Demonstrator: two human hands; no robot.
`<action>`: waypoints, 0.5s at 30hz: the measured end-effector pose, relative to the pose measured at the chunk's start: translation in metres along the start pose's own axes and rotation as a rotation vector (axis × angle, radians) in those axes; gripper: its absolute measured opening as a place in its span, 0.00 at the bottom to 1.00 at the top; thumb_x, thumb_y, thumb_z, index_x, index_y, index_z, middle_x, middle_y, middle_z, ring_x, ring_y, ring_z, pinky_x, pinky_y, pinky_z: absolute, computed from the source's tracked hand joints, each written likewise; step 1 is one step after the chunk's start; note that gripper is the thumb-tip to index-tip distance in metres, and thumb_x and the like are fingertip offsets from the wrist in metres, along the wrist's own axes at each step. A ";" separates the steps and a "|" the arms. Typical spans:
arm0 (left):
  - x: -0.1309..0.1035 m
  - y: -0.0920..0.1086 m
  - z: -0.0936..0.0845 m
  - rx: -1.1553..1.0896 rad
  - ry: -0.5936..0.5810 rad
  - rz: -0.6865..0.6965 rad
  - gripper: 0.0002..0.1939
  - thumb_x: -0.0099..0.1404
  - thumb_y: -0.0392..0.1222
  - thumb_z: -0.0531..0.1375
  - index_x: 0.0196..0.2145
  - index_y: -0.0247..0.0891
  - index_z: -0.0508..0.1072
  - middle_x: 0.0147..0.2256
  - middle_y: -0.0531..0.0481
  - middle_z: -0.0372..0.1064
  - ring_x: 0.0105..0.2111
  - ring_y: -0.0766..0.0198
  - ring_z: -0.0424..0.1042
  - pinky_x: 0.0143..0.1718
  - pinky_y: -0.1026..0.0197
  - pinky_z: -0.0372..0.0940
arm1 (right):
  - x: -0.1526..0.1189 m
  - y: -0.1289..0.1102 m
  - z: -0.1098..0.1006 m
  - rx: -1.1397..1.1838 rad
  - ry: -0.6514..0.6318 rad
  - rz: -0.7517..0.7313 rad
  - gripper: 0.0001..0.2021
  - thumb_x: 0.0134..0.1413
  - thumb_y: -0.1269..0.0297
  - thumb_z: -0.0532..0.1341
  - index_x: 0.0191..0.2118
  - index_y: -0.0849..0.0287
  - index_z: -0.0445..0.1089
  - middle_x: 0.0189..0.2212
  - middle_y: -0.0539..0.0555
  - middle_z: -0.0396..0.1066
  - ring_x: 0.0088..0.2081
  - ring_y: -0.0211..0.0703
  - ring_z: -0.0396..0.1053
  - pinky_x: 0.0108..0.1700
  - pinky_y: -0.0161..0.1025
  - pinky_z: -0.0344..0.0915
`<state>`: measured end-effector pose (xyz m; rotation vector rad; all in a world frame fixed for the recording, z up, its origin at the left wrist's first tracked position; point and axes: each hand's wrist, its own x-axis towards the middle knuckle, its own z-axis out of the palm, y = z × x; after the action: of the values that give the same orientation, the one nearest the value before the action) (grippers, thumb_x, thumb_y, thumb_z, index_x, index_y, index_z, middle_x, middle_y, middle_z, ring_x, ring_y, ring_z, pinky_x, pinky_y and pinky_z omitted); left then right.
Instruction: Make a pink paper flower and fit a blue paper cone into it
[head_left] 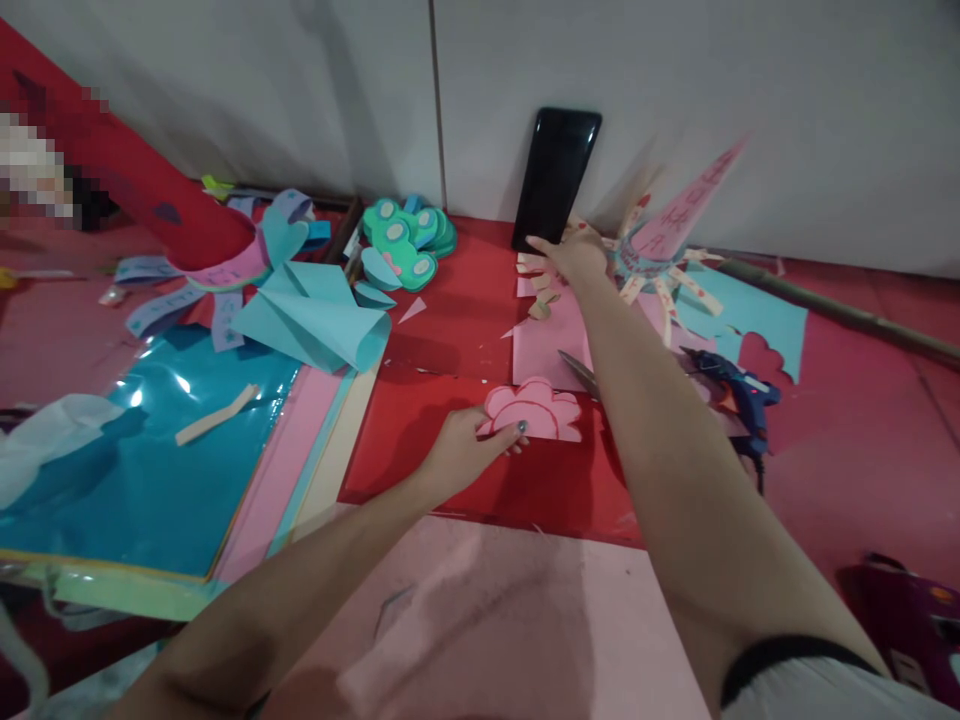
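The left hand (456,452) has its thumb and fingers closed on the edge of a pink paper flower (553,415), just over the red sheet (431,425). The flower looks very light and a bit bendy, so it could crease or rip; a soft pinch near its straight edge should be best. The right hand (585,258) is by the bottom of the black phone (559,170); I can't tell if its fingers grip anything. Scissors (576,370) lie between the two hands.
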<state>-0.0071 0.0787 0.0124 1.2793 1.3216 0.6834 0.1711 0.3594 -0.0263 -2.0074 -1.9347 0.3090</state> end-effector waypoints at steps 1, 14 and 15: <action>0.000 0.000 0.000 -0.004 0.000 0.002 0.14 0.59 0.46 0.59 0.24 0.33 0.76 0.25 0.47 0.76 0.26 0.65 0.75 0.29 0.68 0.67 | -0.002 -0.003 -0.001 -0.032 0.020 0.040 0.35 0.51 0.39 0.54 0.44 0.73 0.70 0.39 0.71 0.72 0.47 0.61 0.69 0.48 0.55 0.62; 0.000 -0.004 0.001 -0.007 -0.006 0.008 0.16 0.60 0.49 0.58 0.24 0.33 0.76 0.25 0.46 0.76 0.27 0.65 0.75 0.29 0.67 0.68 | -0.014 -0.011 -0.012 -0.044 -0.041 0.042 0.29 0.54 0.43 0.52 0.49 0.65 0.69 0.46 0.66 0.71 0.50 0.56 0.68 0.51 0.51 0.61; 0.000 -0.004 0.001 -0.011 -0.006 0.006 0.16 0.59 0.49 0.58 0.24 0.33 0.75 0.25 0.46 0.76 0.27 0.65 0.75 0.29 0.67 0.68 | -0.014 -0.010 -0.013 -0.029 -0.042 0.023 0.29 0.55 0.44 0.53 0.50 0.64 0.69 0.47 0.66 0.71 0.50 0.55 0.67 0.51 0.50 0.61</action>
<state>-0.0069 0.0774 0.0084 1.2758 1.3082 0.6894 0.1660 0.3446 -0.0119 -2.0583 -1.9533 0.3337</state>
